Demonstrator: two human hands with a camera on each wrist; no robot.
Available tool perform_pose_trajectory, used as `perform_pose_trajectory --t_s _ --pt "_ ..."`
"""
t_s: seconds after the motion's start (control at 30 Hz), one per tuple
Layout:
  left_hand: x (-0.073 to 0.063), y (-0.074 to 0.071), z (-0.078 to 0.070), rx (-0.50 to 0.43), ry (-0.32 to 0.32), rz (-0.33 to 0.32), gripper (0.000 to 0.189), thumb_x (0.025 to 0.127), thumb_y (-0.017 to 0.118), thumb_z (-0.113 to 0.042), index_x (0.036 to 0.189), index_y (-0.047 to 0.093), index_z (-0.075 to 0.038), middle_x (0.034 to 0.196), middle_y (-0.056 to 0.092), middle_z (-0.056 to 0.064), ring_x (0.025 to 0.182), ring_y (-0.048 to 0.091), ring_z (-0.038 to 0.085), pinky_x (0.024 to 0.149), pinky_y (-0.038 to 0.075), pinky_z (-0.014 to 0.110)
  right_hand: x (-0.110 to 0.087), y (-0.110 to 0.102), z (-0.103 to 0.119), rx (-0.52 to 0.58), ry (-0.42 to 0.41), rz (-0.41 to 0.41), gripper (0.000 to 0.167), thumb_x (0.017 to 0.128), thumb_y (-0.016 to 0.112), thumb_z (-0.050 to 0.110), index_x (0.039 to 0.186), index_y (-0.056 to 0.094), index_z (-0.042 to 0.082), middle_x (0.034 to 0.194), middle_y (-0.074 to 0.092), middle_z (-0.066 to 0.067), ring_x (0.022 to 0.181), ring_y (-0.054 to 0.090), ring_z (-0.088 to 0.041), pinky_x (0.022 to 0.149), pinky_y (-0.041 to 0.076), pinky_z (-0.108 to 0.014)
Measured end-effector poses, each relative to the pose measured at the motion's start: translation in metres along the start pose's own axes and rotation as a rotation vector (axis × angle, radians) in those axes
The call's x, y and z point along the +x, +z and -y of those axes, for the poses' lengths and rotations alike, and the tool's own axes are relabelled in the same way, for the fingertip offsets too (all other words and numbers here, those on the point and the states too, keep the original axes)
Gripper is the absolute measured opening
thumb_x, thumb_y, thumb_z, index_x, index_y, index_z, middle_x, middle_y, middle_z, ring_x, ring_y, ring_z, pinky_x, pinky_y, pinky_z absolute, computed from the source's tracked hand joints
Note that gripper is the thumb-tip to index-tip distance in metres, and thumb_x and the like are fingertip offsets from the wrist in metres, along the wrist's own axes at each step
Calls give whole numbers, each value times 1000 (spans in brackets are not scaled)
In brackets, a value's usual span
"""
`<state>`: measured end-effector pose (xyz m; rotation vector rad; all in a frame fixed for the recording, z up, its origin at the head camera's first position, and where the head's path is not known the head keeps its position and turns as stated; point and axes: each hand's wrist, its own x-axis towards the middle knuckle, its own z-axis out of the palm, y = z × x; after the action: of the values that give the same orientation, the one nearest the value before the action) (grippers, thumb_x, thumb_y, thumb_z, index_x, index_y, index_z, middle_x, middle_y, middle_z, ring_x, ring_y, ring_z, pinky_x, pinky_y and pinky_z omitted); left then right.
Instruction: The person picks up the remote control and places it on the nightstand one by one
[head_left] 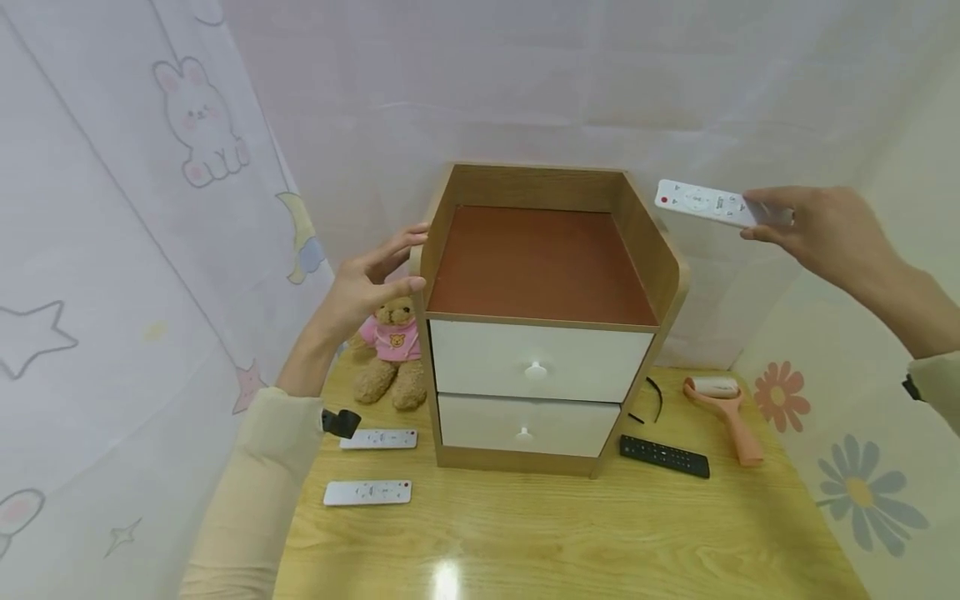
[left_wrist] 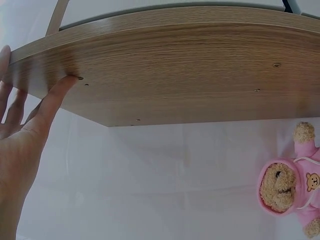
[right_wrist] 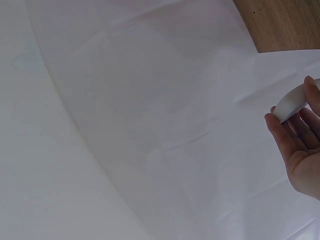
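A small wooden cabinet (head_left: 525, 463) with a reddish-brown top and two white drawers, both closed, stands on the table. My left hand (head_left: 378, 265) rests against its left side panel near the upper edge, fingers extended. In the left wrist view, the thumb (left_wrist: 57, 95) touches the panel's wood-grain outer face. To the right of the cabinet, my right hand (head_left: 828, 229) pinches a white remote control (head_left: 701, 202) by one end, raised well above the table with its buttons showing. The right wrist view catches only the white end of that remote (right_wrist: 292, 102) between thumb and fingers.
Two more white remotes (head_left: 378, 439) lie at left on the wooden table (head_left: 480, 525). A teddy bear (head_left: 393, 350) in pink sits behind them. Right of the cabinet are a black remote (head_left: 663, 457), an orange-handled lint roller (head_left: 727, 408) and a thin black band (head_left: 658, 400).
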<state>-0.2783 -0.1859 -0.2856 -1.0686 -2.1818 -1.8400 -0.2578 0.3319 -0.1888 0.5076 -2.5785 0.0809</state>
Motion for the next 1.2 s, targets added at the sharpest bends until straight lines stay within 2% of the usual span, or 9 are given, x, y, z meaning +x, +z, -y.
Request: perform_pose_trajectory --t_s 0.2,0.4,0.6,0.73,0.83,1.03,1.2 --pt "0 0 2 -11 9 -1 53 90 63 4 141 47 -1 153 36 2 141 31 21 116 29 34 12 1 12 41 -40 3 47 77 80 8 120 64 -4 112 63 -30 73 55 -34 55 35 -34" --pt "-2 0 1 -18 -8 -7 53 91 63 2 141 47 -2 153 36 1 142 30 20 117 27 38 25 5 23 37 -115 -26 46 75 81 6 117 66 -3 110 65 -28 76 61 -38 57 46 -47" --pt "-2 0 0 -12 22 -16 52 90 63 4 140 47 1 153 37 4 141 31 20 118 23 42 36 3 34 32 -121 25 46 80 78 7 122 62 -4 113 63 -30 84 62 -42 64 50 -56" --pt "1 -3 13 -18 66 -19 52 89 63 6 139 49 0 152 38 4 141 33 20 118 25 34 44 2 42 21 -120 56 44 82 76 8 123 62 -4 114 63 -30 89 62 -43 67 50 -58" --pt "1 -5 20 -21 74 -22 53 88 64 6 139 50 -4 151 39 2 140 33 19 117 26 31 51 3 48 13 -122 78 43 84 74 9 123 62 -3 114 63 -29 92 61 -45 69 49 -59" --pt "-2 0 1 -2 54 -23 51 90 63 5 139 48 1 152 39 4 141 33 20 117 27 34 67 6 59 13 -143 113 43 84 74 9 124 62 -3 114 63 -29 94 61 -45 69 49 -59" --pt "0 2 -2 8 51 -18 52 90 64 3 139 47 1 152 38 4 141 33 19 117 28 34 77 7 62 11 -129 131 43 84 75 9 123 62 -3 112 64 -29 92 61 -43 68 49 -57"
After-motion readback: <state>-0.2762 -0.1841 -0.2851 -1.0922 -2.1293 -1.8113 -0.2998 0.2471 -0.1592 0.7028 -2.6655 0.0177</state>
